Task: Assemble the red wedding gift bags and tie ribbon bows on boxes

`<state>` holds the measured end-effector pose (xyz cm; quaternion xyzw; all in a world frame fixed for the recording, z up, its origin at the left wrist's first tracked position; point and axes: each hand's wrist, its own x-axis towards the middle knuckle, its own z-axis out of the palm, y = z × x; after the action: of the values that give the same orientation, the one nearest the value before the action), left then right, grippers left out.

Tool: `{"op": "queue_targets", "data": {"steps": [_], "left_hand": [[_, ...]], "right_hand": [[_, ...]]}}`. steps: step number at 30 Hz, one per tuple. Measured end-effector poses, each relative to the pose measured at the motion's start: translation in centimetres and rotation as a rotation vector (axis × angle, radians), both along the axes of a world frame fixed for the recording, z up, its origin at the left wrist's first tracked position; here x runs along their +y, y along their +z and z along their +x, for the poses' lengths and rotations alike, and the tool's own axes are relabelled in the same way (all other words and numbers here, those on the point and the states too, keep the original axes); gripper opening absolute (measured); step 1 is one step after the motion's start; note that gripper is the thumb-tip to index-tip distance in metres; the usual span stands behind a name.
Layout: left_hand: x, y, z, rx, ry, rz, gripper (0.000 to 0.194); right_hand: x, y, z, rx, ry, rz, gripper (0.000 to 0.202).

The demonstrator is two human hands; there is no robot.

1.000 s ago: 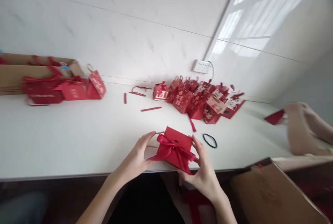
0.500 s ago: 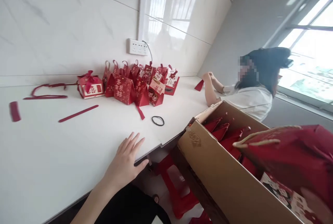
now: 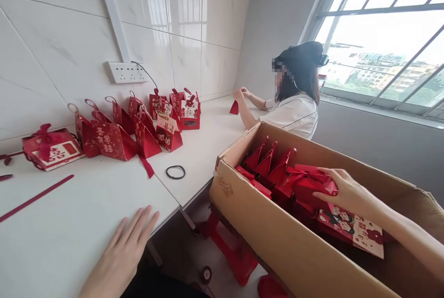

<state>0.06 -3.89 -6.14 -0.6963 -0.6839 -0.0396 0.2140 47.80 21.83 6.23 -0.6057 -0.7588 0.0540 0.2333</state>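
My right hand (image 3: pixel 347 191) reaches into the cardboard carton (image 3: pixel 263 228). Its thumb and fingers close round the end of a red gift box (image 3: pixel 308 191) topped with a ribbon bow. Just below this box lies a printed gift box (image 3: pixel 350 231) with cartoon figures. Several red triangular gift boxes (image 3: pixel 267 161) stand in the carton's far left part. My left hand (image 3: pixel 121 252) rests flat on the white table (image 3: pixel 69 224), fingers stretched out and holding nothing. A black elastic band (image 3: pixel 175 172) lies beyond it.
Along the tiled wall stand several red gift boxes (image 3: pixel 113 141), one with a bow (image 3: pixel 55 148) at the left. A loose red ribbon (image 3: pixel 38 196) lies on the table. At the far end a co-worker (image 3: pixel 294 104) handles a small red piece (image 3: pixel 235 107). Below is a red stool (image 3: pixel 232 256).
The view has turned right. A large red item with a gold cord, close to the camera before, no longer shows there. My right hand now grips the bowed gift box in the carton.
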Motion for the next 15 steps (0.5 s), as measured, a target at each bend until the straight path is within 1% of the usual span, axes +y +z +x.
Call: {"op": "queue_targets", "data": {"steps": [2, 5, 8, 10, 13, 15], "left_hand": [[0.1, 0.1, 0.0, 0.012, 0.001, 0.006, 0.092], [0.2, 0.2, 0.3, -0.003, 0.011, 0.01, 0.09], [0.1, 0.4, 0.6, -0.035, 0.019, -0.015, 0.087], [0.1, 0.6, 0.7, -0.045, 0.027, -0.023, 0.084], [0.2, 0.7, 0.8, -0.025, 0.05, -0.016, 0.083], [0.2, 0.7, 0.9, 0.009, 0.075, -0.005, 0.083]], "right_hand": [[0.8, -1.4, -0.7, 0.024, 0.046, -0.085, 0.049], [1.3, -3.8, -1.2, 0.002, 0.095, -0.176, 0.045], [1.2, -6.8, -1.1, 0.004, 0.137, -0.243, 0.04], [0.7, -9.5, -0.8, 0.089, 0.144, -0.236, 0.036], [-0.9, -13.7, -0.9, 0.273, 0.127, -0.158, 0.034], [-2.8, -15.5, -1.7, 0.356, 0.164, -0.072, 0.032]]}}
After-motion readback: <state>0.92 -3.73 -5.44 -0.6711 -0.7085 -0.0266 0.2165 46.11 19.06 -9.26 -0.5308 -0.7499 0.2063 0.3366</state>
